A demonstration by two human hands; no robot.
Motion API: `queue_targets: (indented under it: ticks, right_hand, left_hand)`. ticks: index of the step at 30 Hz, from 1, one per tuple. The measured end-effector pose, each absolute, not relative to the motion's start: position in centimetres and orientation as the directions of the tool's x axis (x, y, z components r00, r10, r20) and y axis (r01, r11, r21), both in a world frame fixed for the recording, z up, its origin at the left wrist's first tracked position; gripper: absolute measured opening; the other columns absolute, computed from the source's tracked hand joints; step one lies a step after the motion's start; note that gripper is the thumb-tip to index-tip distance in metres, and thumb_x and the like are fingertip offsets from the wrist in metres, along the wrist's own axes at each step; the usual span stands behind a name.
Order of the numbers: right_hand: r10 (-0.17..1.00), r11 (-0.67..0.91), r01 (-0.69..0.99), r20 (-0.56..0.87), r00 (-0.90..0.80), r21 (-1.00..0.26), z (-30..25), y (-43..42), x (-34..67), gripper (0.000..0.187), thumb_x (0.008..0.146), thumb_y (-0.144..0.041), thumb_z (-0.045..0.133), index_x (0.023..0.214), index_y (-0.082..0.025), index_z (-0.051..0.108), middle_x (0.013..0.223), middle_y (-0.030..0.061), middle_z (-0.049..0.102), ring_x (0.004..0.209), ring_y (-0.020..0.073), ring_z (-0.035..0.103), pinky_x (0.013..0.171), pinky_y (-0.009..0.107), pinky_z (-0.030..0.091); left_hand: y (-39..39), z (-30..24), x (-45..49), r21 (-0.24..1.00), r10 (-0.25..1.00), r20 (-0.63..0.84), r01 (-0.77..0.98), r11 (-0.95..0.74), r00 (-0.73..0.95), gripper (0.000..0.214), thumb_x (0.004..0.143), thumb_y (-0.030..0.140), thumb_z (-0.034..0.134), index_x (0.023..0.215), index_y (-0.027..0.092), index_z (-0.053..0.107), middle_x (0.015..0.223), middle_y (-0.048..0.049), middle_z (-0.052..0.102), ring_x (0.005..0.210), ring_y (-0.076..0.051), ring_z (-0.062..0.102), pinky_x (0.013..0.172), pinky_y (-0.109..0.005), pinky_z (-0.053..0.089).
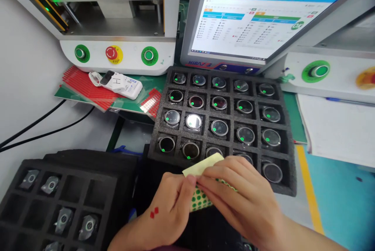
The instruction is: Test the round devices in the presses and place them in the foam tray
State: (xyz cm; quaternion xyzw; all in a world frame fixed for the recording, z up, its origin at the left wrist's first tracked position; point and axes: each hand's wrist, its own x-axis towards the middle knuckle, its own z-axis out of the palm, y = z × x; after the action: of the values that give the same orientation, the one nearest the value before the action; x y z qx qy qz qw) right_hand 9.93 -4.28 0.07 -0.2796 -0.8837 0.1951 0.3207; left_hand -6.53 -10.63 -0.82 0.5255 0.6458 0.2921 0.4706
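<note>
Both my hands meet at a pale yellow sheet of round green stickers [199, 199], low in the head view. My left hand [168, 208] pinches the sheet between thumb and fingers; two small red squares stick to the back of that hand. My right hand [243, 196] has its fingers pressed together on the sheet's upper edge, and its fingertips are partly hidden. Just beyond lies a dark foam tray [288, 141] of round watch faces [219, 127]. Most of these carry a green dot; the one at the near right corner [272, 172] shows none.
At lower left, another foam tray [27, 212] holds several wrapped watches [50, 184]. A white handheld device [121, 84] lies on red sticker sheets [88, 89]. Behind stand a press with buttons [117, 57] and a lit monitor [234, 24]. White papers [336, 126] lie at right.
</note>
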Motion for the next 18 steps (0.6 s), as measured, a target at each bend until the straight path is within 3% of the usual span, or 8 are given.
queue_targets:
  ticks: [4,11,14,18]
  right_hand:
    - [0.614,0.782,0.403,0.476,-0.630,-0.475,0.0,-5.0,10.8,0.014,0.095,-0.010,0.053,0.090,-0.014,0.066,0.081,0.0027,0.072,0.070,0.0141,0.058,0.070,0.032,0.043]
    - [0.620,0.783,0.434,0.505,-0.600,-0.445,-0.4,-6.6,11.8,0.018,0.096,-0.011,0.048,0.094,-0.013,0.066,0.083,0.0033,0.074,0.072,0.0153,0.064,0.069,0.032,0.048]
    - [0.629,0.777,0.448,0.515,-0.583,-0.442,-0.7,-6.9,12.1,0.020,0.096,-0.010,0.045,0.094,-0.012,0.065,0.082,0.0041,0.073,0.072,0.0162,0.065,0.069,0.033,0.049]
    - [0.643,0.766,0.484,0.489,-0.590,-0.424,-0.9,-7.8,12.9,0.024,0.098,-0.010,0.040,0.095,-0.014,0.063,0.079,0.0035,0.071,0.074,0.0158,0.066,0.071,0.032,0.051]
  left_hand:
    - [-10.9,-0.4,-6.3,0.871,0.954,-0.268,0.457,0.179,0.137,0.053,0.101,0.042,0.022,0.073,0.019,0.062,0.071,-0.0050,0.065,0.071,-0.017,0.060,0.068,-0.028,0.050]
    - [-12.2,-0.5,-5.6,0.864,0.944,-0.323,0.428,0.266,0.067,0.035,0.100,0.033,0.034,0.089,0.020,0.065,0.089,-0.0059,0.068,0.085,-0.018,0.063,0.084,-0.030,0.051]
    - [-12.2,-0.2,-5.3,0.866,0.941,-0.330,0.420,0.270,0.074,0.033,0.099,0.032,0.035,0.092,0.020,0.065,0.088,-0.0046,0.067,0.084,-0.016,0.063,0.083,-0.028,0.050]
    - [-11.3,0.2,-5.1,0.845,0.920,-0.368,0.463,0.269,0.137,0.040,0.099,0.037,0.033,0.076,0.019,0.062,0.081,-0.0046,0.065,0.078,-0.015,0.062,0.076,-0.026,0.050]
